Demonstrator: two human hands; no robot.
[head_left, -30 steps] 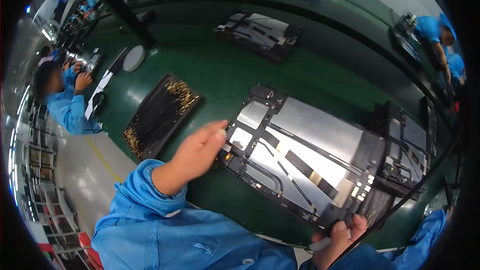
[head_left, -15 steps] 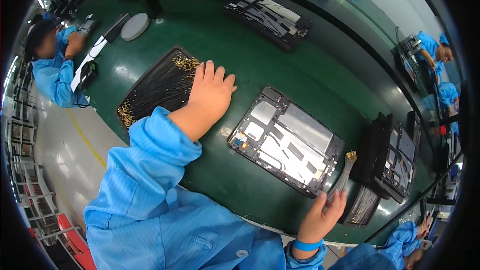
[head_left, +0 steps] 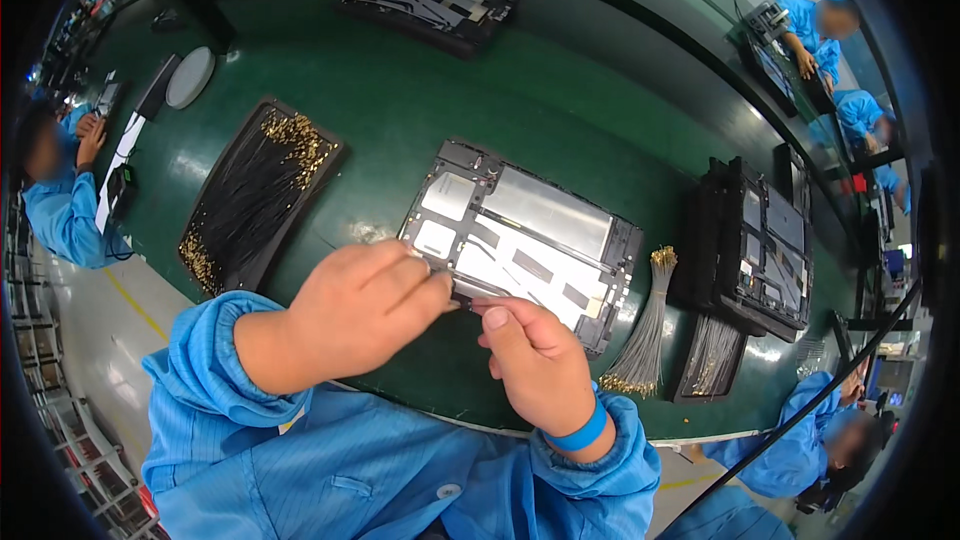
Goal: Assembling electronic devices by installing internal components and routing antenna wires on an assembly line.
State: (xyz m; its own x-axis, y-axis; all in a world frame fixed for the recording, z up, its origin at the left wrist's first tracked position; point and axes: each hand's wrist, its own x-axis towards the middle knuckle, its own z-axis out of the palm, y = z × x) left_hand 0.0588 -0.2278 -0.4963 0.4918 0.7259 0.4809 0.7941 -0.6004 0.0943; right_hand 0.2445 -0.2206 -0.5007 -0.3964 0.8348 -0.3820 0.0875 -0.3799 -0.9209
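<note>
An opened tablet (head_left: pixel 560 220) lies tilted on the bench, its silver plates and dark strips exposed. Over its near left edge, my left hand (head_left: pixel 365 310) is closed with fingertips pinched. My right hand (head_left: pixel 540 355) meets it there, thumb and forefinger pressed together. Something thin and dark shows between the fingertips; its kind is hidden by the fingers. Left of the tablet sits a dark tray (head_left: pixel 335 155) of thin black cables (head_left: pixel 245 175) with gold-coloured ends. A tied bundle of grey cables (head_left: pixel 652 315) lies just right of the tablet.
A smaller tray (head_left: pixel 682 392) of grey cables and a stack of opened tablets (head_left: pixel 760 250) stand at the right. More opened tablets (head_left: pixel 430 0) lie at the back. A round grey disc (head_left: pixel 190 77) is at the far left. Co-workers sit around the green bench (head_left: pixel 400 90).
My left hand has left the black cable tray and moved right to the tablet's near edge. My right hand has come left from beside the grey bundle to meet it. The view has shifted.
</note>
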